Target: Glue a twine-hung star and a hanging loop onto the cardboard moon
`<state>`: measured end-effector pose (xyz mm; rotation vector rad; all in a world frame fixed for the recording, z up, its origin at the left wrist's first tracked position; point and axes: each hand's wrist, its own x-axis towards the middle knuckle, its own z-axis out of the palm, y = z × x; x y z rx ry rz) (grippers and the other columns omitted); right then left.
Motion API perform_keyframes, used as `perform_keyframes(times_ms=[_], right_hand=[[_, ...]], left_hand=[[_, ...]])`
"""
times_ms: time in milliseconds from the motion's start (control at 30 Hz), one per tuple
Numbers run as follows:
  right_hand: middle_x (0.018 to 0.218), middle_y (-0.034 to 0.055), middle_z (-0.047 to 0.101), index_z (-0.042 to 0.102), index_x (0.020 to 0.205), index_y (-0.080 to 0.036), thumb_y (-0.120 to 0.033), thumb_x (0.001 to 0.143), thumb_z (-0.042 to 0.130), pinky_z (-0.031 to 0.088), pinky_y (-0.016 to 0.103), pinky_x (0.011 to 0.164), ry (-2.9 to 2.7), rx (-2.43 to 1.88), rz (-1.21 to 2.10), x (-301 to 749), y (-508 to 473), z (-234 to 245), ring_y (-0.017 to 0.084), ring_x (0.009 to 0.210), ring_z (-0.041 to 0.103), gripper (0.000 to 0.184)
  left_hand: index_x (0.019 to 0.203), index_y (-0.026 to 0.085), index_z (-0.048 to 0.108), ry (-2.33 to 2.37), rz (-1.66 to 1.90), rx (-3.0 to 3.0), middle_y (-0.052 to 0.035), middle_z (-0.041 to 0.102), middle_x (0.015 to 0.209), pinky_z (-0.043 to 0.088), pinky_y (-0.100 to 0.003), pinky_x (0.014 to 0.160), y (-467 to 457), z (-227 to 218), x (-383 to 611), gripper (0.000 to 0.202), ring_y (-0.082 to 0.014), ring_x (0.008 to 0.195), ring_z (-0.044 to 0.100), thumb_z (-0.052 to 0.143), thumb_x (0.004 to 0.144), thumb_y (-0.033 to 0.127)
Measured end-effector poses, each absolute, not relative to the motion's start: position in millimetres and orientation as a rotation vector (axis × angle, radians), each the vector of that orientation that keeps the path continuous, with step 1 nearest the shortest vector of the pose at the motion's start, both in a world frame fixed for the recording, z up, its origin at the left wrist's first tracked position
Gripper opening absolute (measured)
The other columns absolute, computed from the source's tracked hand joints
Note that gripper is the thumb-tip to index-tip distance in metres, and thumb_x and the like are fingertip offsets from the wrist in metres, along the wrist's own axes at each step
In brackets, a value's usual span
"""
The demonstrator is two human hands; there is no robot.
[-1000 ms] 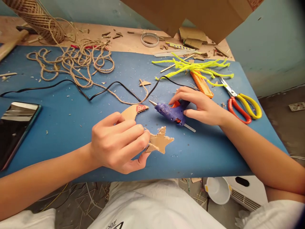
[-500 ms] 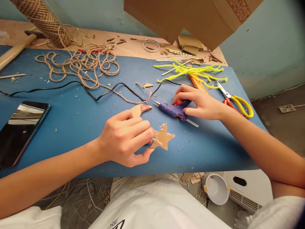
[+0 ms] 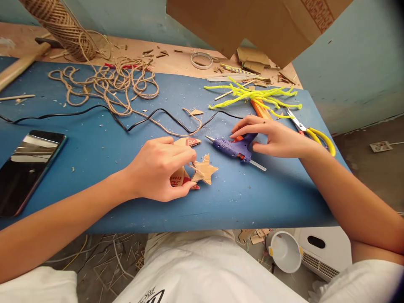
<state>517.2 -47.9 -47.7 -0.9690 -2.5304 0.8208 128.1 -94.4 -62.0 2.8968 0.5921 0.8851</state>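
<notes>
My left hand [image 3: 158, 168] is closed on a cardboard cut-out that ends in a star [image 3: 205, 169], held low over the blue board [image 3: 94, 143]. A curved cardboard piece with red print [image 3: 188, 142] pokes out past the knuckles. Just right of it lies a blue hot glue gun [image 3: 232, 148] with an orange trigger, nozzle pointing left and a glue stick jutting from its back. My right hand [image 3: 274, 136] rests on the gun, fingers curled around its handle.
A black cord [image 3: 94, 110] runs across the board. Loose jute rope [image 3: 110, 84] and a twine spool [image 3: 59, 23] lie at the back left, a phone [image 3: 27, 168] at the left edge. Yellow pipe cleaners [image 3: 255, 94], an orange cutter [image 3: 260, 109] and scissors [image 3: 312, 130] sit at the right. A cardboard box [image 3: 259, 21] hangs above.
My left hand moved up and away from the board's near edge, bringing the star closer to the glue gun. My right hand stayed on the gun.
</notes>
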Motion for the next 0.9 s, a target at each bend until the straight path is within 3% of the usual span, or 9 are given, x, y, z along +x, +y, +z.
perform_keyframes(times_ms=[100,167,267,333,400,633,900], right_hand=[[0.148,0.0047,0.085,0.088,0.13,-0.033,-0.012,0.087,0.074,0.065,0.054,0.127,-2.462,-0.951,0.822,513.3,-56.0,-42.3,0.033,0.145,0.078,0.05],[0.141,0.0044,0.088,0.087,0.128,-0.033,-0.015,0.092,0.077,0.062,0.058,0.13,-2.439,-0.9,0.741,504.4,-65.1,-37.6,0.035,0.148,0.077,0.042],[0.123,0.0057,0.088,0.083,0.127,-0.033,-0.019,0.099,0.077,0.067,0.056,0.111,-2.434,-0.794,0.533,481.2,-82.9,-30.4,0.032,0.122,0.083,0.032],[0.116,0.0064,0.085,0.079,0.128,-0.032,-0.019,0.104,0.074,0.065,0.051,0.096,-2.45,-0.722,0.391,462.8,-95.2,-26.7,0.028,0.105,0.078,0.027],[0.117,0.0075,0.083,0.075,0.128,-0.03,-0.02,0.108,0.073,0.061,0.047,0.09,-2.473,-0.648,0.276,446.1,-105.3,-25.1,0.027,0.101,0.073,0.023],[0.123,0.0059,0.083,0.069,0.119,-0.029,-0.028,0.118,0.071,0.049,0.046,0.093,-2.531,-0.549,0.127,423.6,-112.3,-34.7,0.026,0.115,0.067,0.002],[0.107,0.0017,0.082,0.063,0.115,-0.025,-0.024,0.125,0.056,0.042,0.042,0.09,-2.52,-0.51,0.167,414.9,-116.9,-46.3,0.022,0.099,0.061,0.012]], left_hand=[[0.101,0.023,0.064,0.568,0.883,2.879,0.0054,0.067,0.072,0.043,-0.036,0.063,-93.9,-61.4,127.5,0.016,-0.0163,0.055,0.046,0.077,0.097,0.032],[0.1,0.024,0.063,0.533,0.917,2.902,0.0039,0.071,0.076,0.043,-0.036,0.063,-95.9,-60.5,128.3,0.014,-0.0165,0.057,0.048,0.075,0.097,0.028],[0.097,0.024,0.061,0.472,0.968,2.953,0.0013,0.077,0.081,0.045,-0.037,0.064,-100.1,-58.5,130.3,0.014,-0.0178,0.06,0.054,0.075,0.096,0.022],[0.095,0.025,0.06,0.445,0.981,2.968,0.0011,0.077,0.081,0.047,-0.037,0.064,-102.7,-56.7,131.5,0.015,-0.0184,0.063,0.058,0.074,0.097,0.02],[0.093,0.025,0.061,0.421,0.984,2.973,0.001,0.076,0.08,0.047,-0.037,0.064,-104.8,-54.8,132.4,0.015,-0.0184,0.065,0.061,0.074,0.098,0.018],[0.095,0.024,0.065,0.387,0.996,3.006,0.0011,0.075,0.078,0.047,-0.038,0.063,-110.0,-52.0,132.9,0.008,-0.0184,0.065,0.063,0.069,0.097,0.018],[0.104,0.026,0.058,0.319,0.975,2.896,0.0033,0.076,0.082,0.052,-0.038,0.069,-108.3,-55.7,131.3,0.016,-0.0172,0.064,0.06,0.068,0.093,0.018]])
